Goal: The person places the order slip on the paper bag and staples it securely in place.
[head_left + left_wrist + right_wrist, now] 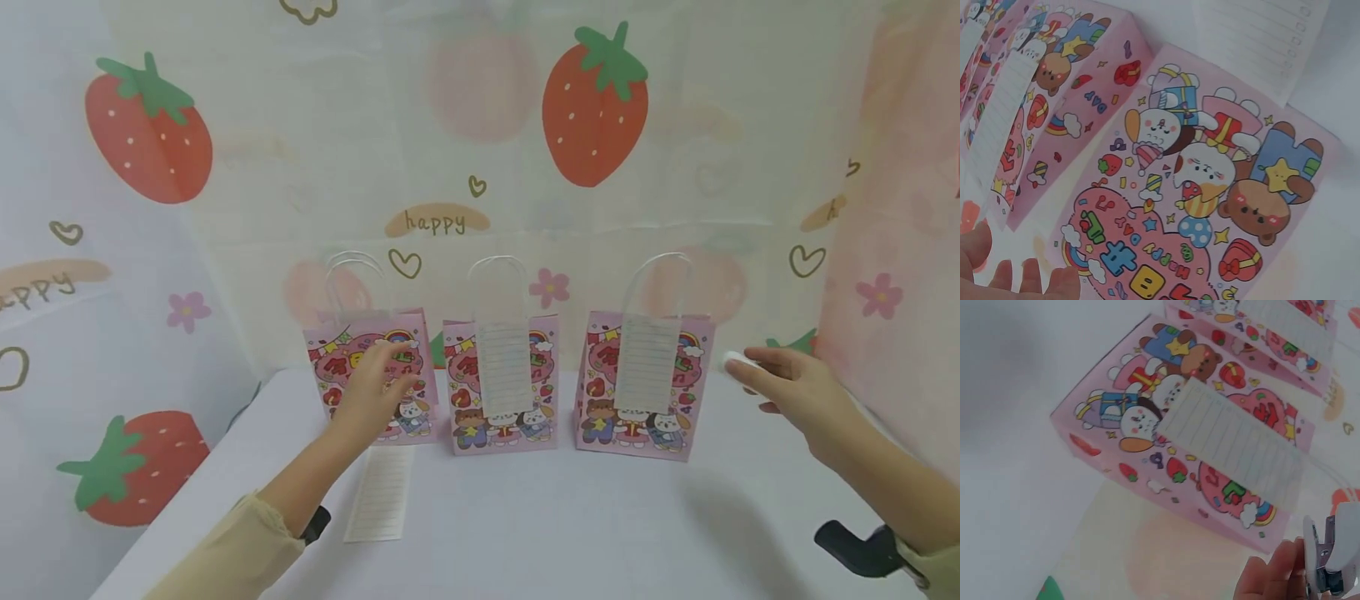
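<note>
Three pink paper gift bags with cartoon animals stand in a row: the left bag (pixel 324 333), the middle bag (pixel 461 392) and the right bag (pixel 592 408). In front of the left bag is my left hand (pixel 371 396), fingers loosely extended and holding nothing. My right hand (pixel 802 392), beside the right bag, holds a small white stapler (pixel 1342 550) with metal inner parts. Lined paper strips hang on the fronts of the middle bag (pixel 504 367) and right bag (pixel 1229 437). Another lined strip (pixel 378 496) lies on the table, its far end at the left bag's base.
Clear looped handles (pixel 660 257) rise above the bags. The white table (pixel 540 533) runs back to a cloth backdrop (pixel 337 175) printed with strawberries, hearts and flowers, which also closes off both sides. Dark wrist-worn devices show at each sleeve.
</note>
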{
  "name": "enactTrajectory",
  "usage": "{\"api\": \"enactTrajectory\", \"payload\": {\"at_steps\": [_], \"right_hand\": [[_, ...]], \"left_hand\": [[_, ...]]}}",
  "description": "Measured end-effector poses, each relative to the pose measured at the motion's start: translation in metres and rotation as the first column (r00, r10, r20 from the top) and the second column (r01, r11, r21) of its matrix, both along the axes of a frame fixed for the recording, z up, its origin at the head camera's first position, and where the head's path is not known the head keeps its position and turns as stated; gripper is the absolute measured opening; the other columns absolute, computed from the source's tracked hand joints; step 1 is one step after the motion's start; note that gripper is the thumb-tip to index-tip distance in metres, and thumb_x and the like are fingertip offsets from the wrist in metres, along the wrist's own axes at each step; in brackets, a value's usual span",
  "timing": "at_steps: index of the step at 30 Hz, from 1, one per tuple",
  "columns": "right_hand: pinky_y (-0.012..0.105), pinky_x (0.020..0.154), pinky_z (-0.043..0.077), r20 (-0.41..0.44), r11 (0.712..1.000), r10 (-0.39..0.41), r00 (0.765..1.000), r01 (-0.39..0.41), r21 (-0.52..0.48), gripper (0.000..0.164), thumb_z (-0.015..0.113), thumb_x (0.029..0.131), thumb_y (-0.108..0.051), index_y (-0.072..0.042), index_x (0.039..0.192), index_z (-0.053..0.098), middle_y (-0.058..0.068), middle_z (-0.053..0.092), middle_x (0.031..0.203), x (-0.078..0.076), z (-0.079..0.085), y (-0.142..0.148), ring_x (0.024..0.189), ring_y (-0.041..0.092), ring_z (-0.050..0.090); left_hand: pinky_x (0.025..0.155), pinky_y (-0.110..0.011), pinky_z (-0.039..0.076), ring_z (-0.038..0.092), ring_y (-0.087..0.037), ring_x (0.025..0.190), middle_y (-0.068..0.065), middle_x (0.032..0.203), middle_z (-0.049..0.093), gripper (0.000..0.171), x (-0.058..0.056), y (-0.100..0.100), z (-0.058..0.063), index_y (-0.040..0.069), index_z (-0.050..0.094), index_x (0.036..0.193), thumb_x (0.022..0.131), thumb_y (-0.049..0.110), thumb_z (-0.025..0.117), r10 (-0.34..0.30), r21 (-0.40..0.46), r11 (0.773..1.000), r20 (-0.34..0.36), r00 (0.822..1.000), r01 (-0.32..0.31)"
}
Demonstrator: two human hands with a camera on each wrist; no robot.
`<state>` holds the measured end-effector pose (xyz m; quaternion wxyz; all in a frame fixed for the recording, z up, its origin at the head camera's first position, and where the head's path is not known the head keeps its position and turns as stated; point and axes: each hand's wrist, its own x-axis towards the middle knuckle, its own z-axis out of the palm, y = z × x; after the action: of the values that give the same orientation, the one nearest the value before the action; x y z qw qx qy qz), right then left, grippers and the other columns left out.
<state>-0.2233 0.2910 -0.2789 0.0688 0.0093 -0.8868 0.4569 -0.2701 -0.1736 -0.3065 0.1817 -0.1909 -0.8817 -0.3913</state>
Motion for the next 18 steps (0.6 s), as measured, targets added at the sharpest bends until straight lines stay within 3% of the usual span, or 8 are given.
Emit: {"api": "enactTrajectory", "payload": {"at_steps": [3, 7, 9, 10, 13, 15, 16, 18], "right_hand": [[0.017, 0.071, 0.051, -0.022, 0.999, 0.027, 0.999, -0.028, -0.027, 0.065, 0.054, 0.1, -0.032, 0.02, 0.135, 0.036, 0.013, 0.063, 0.11, 0.001, -0.005, 0.009, 0.084, 0.0, 0.055], [0.017, 0.069, 0.051, -0.01, 0.995, 0.04, 0.999, -0.041, -0.087, 0.06, 0.056, 0.1, -0.025, 0.026, 0.127, 0.039, -0.015, 0.061, 0.089, 0.005, -0.012, 0.022, 0.076, 0.001, 0.059], [0.017, 0.068, 0.051, 0.013, 0.992, 0.039, 0.999, -0.037, -0.122, 0.056, 0.057, 0.099, -0.025, 0.024, 0.124, 0.045, -0.017, 0.062, 0.085, 0.006, -0.015, 0.026, 0.075, 0.003, 0.06], [0.018, 0.067, 0.051, 0.024, 0.99, 0.04, 0.999, -0.036, -0.139, 0.049, 0.057, 0.099, -0.026, 0.018, 0.121, 0.053, -0.016, 0.063, 0.084, 0.007, -0.016, 0.029, 0.074, 0.004, 0.06], [0.019, 0.067, 0.051, 0.033, 0.977, 0.042, 0.999, -0.034, -0.209, 0.016, 0.059, 0.098, -0.023, -0.011, 0.104, 0.069, -0.014, 0.065, 0.08, 0.008, -0.02, 0.033, 0.072, 0.007, 0.06], [0.02, 0.066, 0.052, 0.04, 0.971, 0.044, 0.998, -0.033, -0.239, 0.011, 0.06, 0.098, -0.022, -0.028, 0.092, 0.068, -0.013, 0.065, 0.08, 0.009, -0.023, 0.035, 0.071, 0.007, 0.06], [0.02, 0.066, 0.052, 0.045, 0.972, 0.041, 0.998, -0.03, -0.232, 0.011, 0.06, 0.098, -0.023, -0.027, 0.092, 0.069, -0.014, 0.065, 0.08, 0.009, -0.024, 0.035, 0.071, 0.007, 0.06], [0.021, 0.066, 0.052, 0.061, 0.978, 0.034, 0.998, -0.02, -0.206, 0.015, 0.059, 0.098, -0.024, -0.014, 0.101, 0.07, -0.015, 0.064, 0.081, 0.01, -0.025, 0.036, 0.073, 0.006, 0.061]], "left_hand": [[0.106, -0.057, 0.032, 0.038, -0.042, 0.13, -0.025, 0.137, 0.044, 0.044, 0.002, -0.005, -0.003, -0.007, 0.045, 0.135, 0.096, 0.006, 0.06, 0.005, 0.001, 1.0, 0.01, 1.0, -0.005], [0.106, -0.058, 0.031, 0.036, -0.043, 0.133, -0.025, 0.139, 0.044, 0.046, 0.005, -0.011, -0.007, -0.006, 0.044, 0.137, 0.097, 0.009, 0.06, 0.022, -0.014, 1.0, 0.02, 1.0, -0.021], [0.106, -0.059, 0.03, 0.035, -0.043, 0.134, -0.025, 0.14, 0.043, 0.046, 0.006, -0.013, -0.008, -0.006, 0.044, 0.137, 0.097, 0.01, 0.059, 0.03, -0.021, 0.999, 0.033, 0.999, -0.029], [0.107, -0.059, 0.03, 0.034, -0.043, 0.134, -0.025, 0.14, 0.043, 0.046, 0.007, -0.015, -0.009, -0.006, 0.043, 0.137, 0.097, 0.011, 0.059, 0.037, -0.026, 0.999, 0.044, 0.998, -0.036], [0.108, -0.059, 0.029, 0.034, -0.043, 0.134, -0.025, 0.141, 0.042, 0.045, 0.009, -0.018, -0.011, -0.005, 0.044, 0.137, 0.098, 0.011, 0.058, 0.041, -0.022, 0.999, 0.069, 0.997, -0.04], [0.108, -0.058, 0.028, 0.034, -0.042, 0.134, -0.025, 0.141, 0.042, 0.044, 0.011, -0.02, -0.012, -0.005, 0.044, 0.137, 0.098, 0.01, 0.058, 0.04, -0.015, 0.999, 0.079, 0.996, -0.039], [0.108, -0.058, 0.028, 0.035, -0.042, 0.134, -0.025, 0.141, 0.042, 0.044, 0.012, -0.021, -0.013, -0.004, 0.044, 0.137, 0.098, 0.009, 0.057, 0.04, -0.01, 0.999, 0.079, 0.996, -0.04], [0.108, -0.059, 0.028, 0.035, -0.042, 0.134, -0.025, 0.141, 0.042, 0.043, 0.014, -0.023, -0.014, -0.005, 0.044, 0.137, 0.098, 0.008, 0.057, 0.042, 0.0, 0.999, 0.084, 0.996, -0.042]]}}
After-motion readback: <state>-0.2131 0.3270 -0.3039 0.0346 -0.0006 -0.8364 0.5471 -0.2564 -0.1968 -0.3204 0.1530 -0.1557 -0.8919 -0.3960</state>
